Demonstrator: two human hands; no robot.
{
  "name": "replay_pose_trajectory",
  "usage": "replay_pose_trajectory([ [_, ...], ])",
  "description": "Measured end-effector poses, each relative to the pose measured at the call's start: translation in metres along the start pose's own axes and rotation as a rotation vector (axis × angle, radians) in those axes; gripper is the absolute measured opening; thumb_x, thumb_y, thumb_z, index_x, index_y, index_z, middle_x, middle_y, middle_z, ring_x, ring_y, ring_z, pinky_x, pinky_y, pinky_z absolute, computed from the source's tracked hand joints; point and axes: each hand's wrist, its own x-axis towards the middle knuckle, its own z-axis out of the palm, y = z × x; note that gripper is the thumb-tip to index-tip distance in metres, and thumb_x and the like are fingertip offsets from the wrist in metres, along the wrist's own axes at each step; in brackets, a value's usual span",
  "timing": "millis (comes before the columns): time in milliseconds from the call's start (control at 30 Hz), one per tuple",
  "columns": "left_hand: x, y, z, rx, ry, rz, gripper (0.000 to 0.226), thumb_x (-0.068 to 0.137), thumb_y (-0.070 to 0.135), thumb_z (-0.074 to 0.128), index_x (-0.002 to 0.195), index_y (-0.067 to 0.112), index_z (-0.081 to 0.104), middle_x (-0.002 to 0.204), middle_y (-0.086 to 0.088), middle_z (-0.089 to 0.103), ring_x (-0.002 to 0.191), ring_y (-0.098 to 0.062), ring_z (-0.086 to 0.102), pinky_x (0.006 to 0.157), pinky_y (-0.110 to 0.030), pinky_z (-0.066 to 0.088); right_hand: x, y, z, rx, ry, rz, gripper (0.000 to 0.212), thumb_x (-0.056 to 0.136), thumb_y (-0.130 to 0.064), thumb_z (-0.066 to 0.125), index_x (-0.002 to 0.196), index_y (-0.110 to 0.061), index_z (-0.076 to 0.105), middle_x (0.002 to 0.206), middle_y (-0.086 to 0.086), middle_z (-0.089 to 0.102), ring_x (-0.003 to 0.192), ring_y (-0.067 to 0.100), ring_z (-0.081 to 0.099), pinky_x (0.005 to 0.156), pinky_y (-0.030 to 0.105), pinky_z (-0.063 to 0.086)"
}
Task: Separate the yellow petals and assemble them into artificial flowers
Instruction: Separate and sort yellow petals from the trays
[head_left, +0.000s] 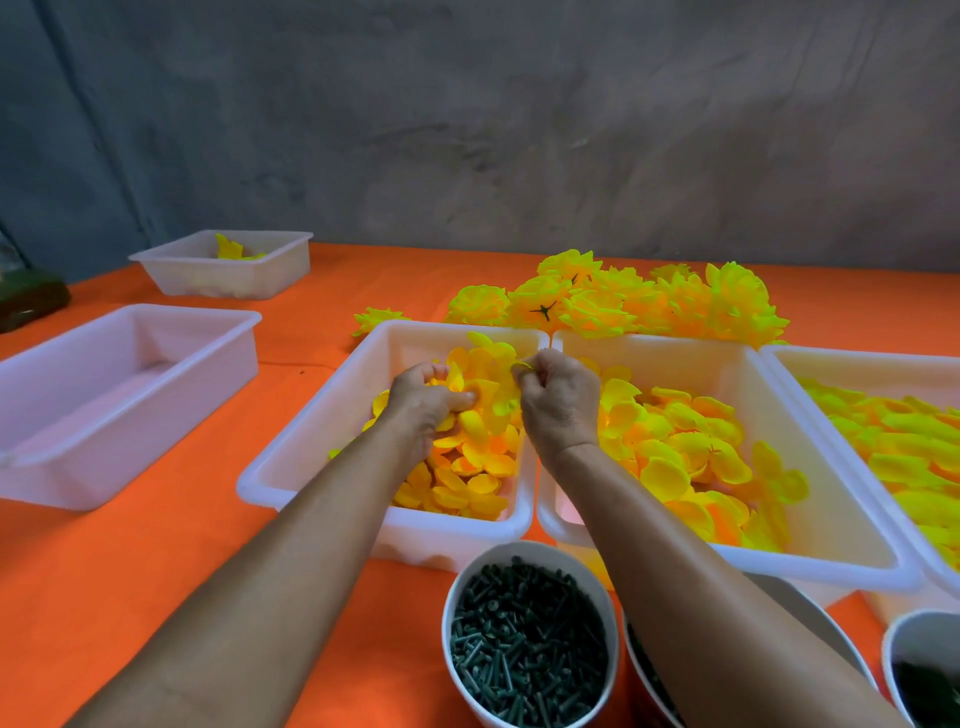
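Both my hands work over a white tray (332, 431) heaped with yellow-orange petals (470, 467). My left hand (423, 402) holds a clump of petals, thumb pressed on top. My right hand (558, 402) is curled into a fist and pinches a thin petal edge at its top, just beside the left hand. A second white tray (769, 384) to the right holds brighter yellow petals (675, 447). Finished yellow flowers (623, 304) lie in a pile behind the trays. A round white bowl (452, 597) of dark green stem pins (527, 642) stands at the front.
An orange cloth (156, 561) covers the table. An empty white tray (124, 400) stands at the left, and a smaller one (228, 267) with a few petals at the back left. A third petal tray (852, 358) sits at the far right. More bowls (919, 660) stand at the front right.
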Motion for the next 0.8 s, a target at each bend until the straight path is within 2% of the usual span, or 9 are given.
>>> replay_pose_trajectory([
  [100,-0.004,0.001,0.001,-0.072,-0.068,0.041,0.024,0.078,-0.006,0.068,0.093,0.011,0.060,0.079,-0.011,0.062,0.057,-0.016,0.058,0.045,-0.022,0.048,0.005,0.002,-0.002,-0.006,0.031,0.080,0.021,0.090,-0.017,0.060,0.087,0.002,0.068,0.089,0.026,0.065,0.084,0.037,0.056,0.060,0.027,0.018],
  [267,-0.004,0.000,0.001,-0.125,-0.032,0.074,0.020,0.080,-0.003,0.068,0.099,0.003,0.064,0.078,-0.010,0.064,0.048,-0.007,0.062,0.042,-0.017,0.048,0.007,0.002,-0.003,0.012,0.031,0.106,0.023,0.090,-0.019,0.060,0.088,0.002,0.068,0.090,0.025,0.065,0.085,0.037,0.056,0.061,0.029,0.022],
  [367,0.003,-0.003,-0.002,-0.079,0.060,0.037,0.018,0.081,0.002,0.069,0.099,0.002,0.066,0.088,-0.014,0.066,0.067,-0.019,0.063,0.056,-0.026,0.052,0.004,-0.001,-0.001,0.028,0.017,0.062,0.020,0.088,-0.017,0.063,0.088,0.001,0.070,0.087,0.023,0.068,0.080,0.034,0.057,0.066,0.032,0.030],
  [467,0.010,-0.007,-0.006,-0.034,0.153,0.003,0.020,0.081,0.004,0.070,0.100,-0.001,0.065,0.086,-0.015,0.065,0.073,-0.024,0.062,0.068,-0.034,0.052,0.000,-0.004,0.002,0.038,-0.035,-0.020,0.018,0.086,-0.016,0.065,0.086,0.001,0.071,0.085,0.023,0.068,0.073,0.028,0.054,0.071,0.040,0.042],
  [567,0.011,-0.009,-0.006,0.158,0.216,0.101,0.015,0.081,0.009,0.071,0.093,0.001,0.067,0.096,-0.022,0.068,0.091,-0.034,0.064,0.081,-0.044,0.054,0.000,-0.003,0.002,0.046,-0.094,-0.032,0.019,0.086,-0.016,0.066,0.085,0.002,0.071,0.083,0.023,0.068,0.071,0.027,0.052,0.072,0.043,0.047],
  [667,0.006,-0.005,-0.003,0.241,0.179,0.223,0.005,0.083,0.009,0.067,0.086,0.014,0.065,0.091,-0.015,0.064,0.082,-0.028,0.057,0.071,-0.035,0.048,0.001,-0.002,-0.002,0.086,-0.172,-0.019,0.022,0.087,-0.011,0.064,0.066,-0.003,0.065,0.066,0.018,0.054,0.066,0.026,0.045,0.062,0.038,0.039],
  [733,0.004,-0.003,-0.001,0.252,0.159,0.297,0.015,0.084,0.006,0.062,0.089,0.020,0.063,0.093,-0.006,0.063,0.075,-0.019,0.053,0.064,-0.029,0.044,0.000,-0.003,-0.004,0.098,-0.209,-0.037,0.041,0.087,-0.007,0.060,0.050,-0.017,0.046,0.061,0.013,0.040,0.063,0.023,0.036,0.058,0.032,0.028],
  [767,0.002,-0.001,0.000,0.238,0.142,0.329,0.018,0.084,0.004,0.060,0.093,0.020,0.063,0.094,-0.003,0.063,0.070,-0.015,0.052,0.059,-0.026,0.043,0.000,-0.004,-0.005,0.118,-0.207,-0.029,0.045,0.086,-0.007,0.061,0.048,-0.021,0.041,0.060,0.012,0.038,0.062,0.023,0.035,0.058,0.031,0.026],
  [800,0.000,0.001,0.001,0.216,0.121,0.355,0.020,0.084,0.003,0.060,0.095,0.020,0.064,0.093,-0.001,0.063,0.067,-0.012,0.051,0.056,-0.024,0.042,-0.001,-0.004,-0.005,0.152,-0.197,-0.009,0.044,0.085,-0.008,0.063,0.048,-0.021,0.045,0.058,0.013,0.041,0.061,0.022,0.037,0.057,0.031,0.028],
])
